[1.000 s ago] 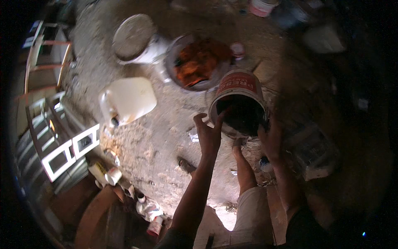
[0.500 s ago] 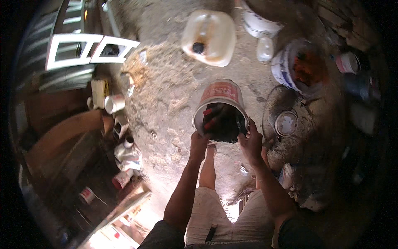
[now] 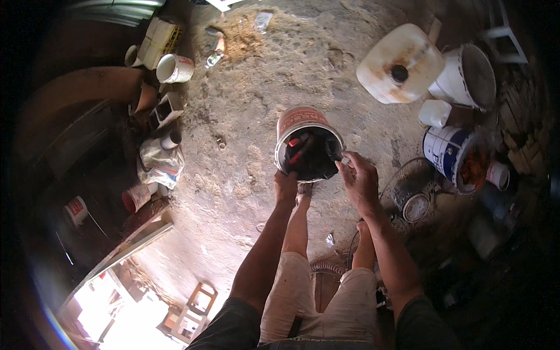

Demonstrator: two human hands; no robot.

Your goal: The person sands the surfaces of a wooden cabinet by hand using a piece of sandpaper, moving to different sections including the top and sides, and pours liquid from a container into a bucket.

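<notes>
A white bucket (image 3: 296,116) with a red printed band is held up in front of me, tilted so that its mouth faces me. My left hand (image 3: 285,186) grips the near left of its rim, the fingers partly hidden. At the right side of the mouth, my right hand (image 3: 359,178) pinches the rim between thumb and fingers. Inside lies a dark mass (image 3: 318,166), too dim to make out, with a slim red piece (image 3: 298,154) like a tool handle among it.
To the right stand a stained jerrycan (image 3: 385,76), a white tub (image 3: 452,87), and a blue-and-white pail (image 3: 441,149) with orange-brown contents. A round lid (image 3: 416,207) lies below them. On the left are a white pot (image 3: 173,69), a hollow block (image 3: 167,109) and a plastic sack (image 3: 160,160).
My view has turned, so the jerrycan and pails now appear farther right. Both hands still hold the bucket, with the right hand slightly lower and farther out along its rim.
</notes>
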